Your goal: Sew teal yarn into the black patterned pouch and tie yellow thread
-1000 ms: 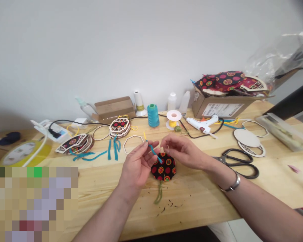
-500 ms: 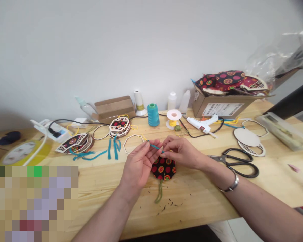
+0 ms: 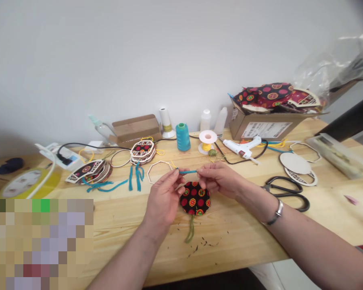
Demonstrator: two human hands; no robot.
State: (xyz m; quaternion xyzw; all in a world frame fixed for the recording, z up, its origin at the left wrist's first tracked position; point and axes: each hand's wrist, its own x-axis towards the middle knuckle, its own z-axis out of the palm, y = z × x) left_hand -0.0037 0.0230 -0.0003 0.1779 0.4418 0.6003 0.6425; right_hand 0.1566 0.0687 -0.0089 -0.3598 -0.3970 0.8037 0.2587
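A short blue tassel (image 3: 188, 172) is stretched level between my two hands. My left hand (image 3: 166, 193) pinches its left end, where a bit of yellow cord sticks up behind the fingertips. At the other end, my right hand (image 3: 219, 179) pinches the blue strands between thumb and fingers. Below them on the table lies a dark fabric-covered piece (image 3: 195, 199) with red and orange flower prints. An olive cord loop (image 3: 190, 229) trails from its lower edge. Just left of my fingers rests a thin octagonal wooden frame (image 3: 149, 172).
Black-handled scissors (image 3: 304, 202) lie right of my right wrist. Behind stand a teal thread cone (image 3: 183, 137), a yellow thread spool (image 3: 208, 141), a glue gun (image 3: 242, 148) and a full cardboard box (image 3: 266, 127). Blue tassels (image 3: 131, 178) and stacked wooden pieces (image 3: 90, 172) lie left.
My right hand has shifted slightly right and up, so the blue strands, slanted before, now run straight and level. More of the printed fabric piece shows. My left hand has barely moved.
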